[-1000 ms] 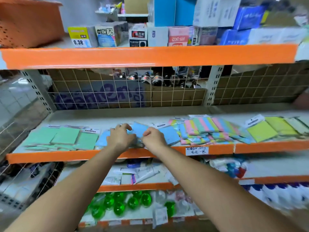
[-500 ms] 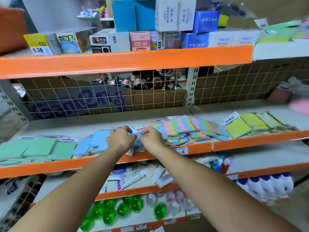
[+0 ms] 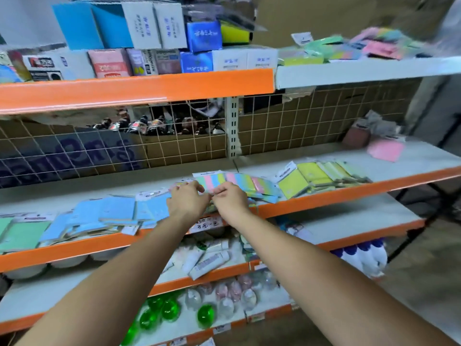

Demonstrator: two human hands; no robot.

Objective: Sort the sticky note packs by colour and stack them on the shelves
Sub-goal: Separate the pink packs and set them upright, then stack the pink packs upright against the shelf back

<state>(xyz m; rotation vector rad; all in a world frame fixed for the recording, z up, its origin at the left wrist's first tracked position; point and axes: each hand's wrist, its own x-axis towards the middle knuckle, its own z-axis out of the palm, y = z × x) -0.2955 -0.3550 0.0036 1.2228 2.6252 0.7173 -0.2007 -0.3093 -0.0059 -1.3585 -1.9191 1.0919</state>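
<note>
multicolour packs (image 3: 239, 182), both hands' grip seemingly closed

Under left hand (image 3: 188, 201) and right hand (image 3: 230, 202): front edge of multicolour packs (image 3: 239, 182) hidden; curled fingertips out of sight, so grip not determinable. Green packs (image 3: 22, 234) cut off by left edge. Handwritten price tag (image 3: 209, 224) partly covered by forearms, illegible. Upper-right packs (image 3: 374, 47) smeared by blur. Pink item (image 3: 385, 149) blurred, unidentifiable.
</note>
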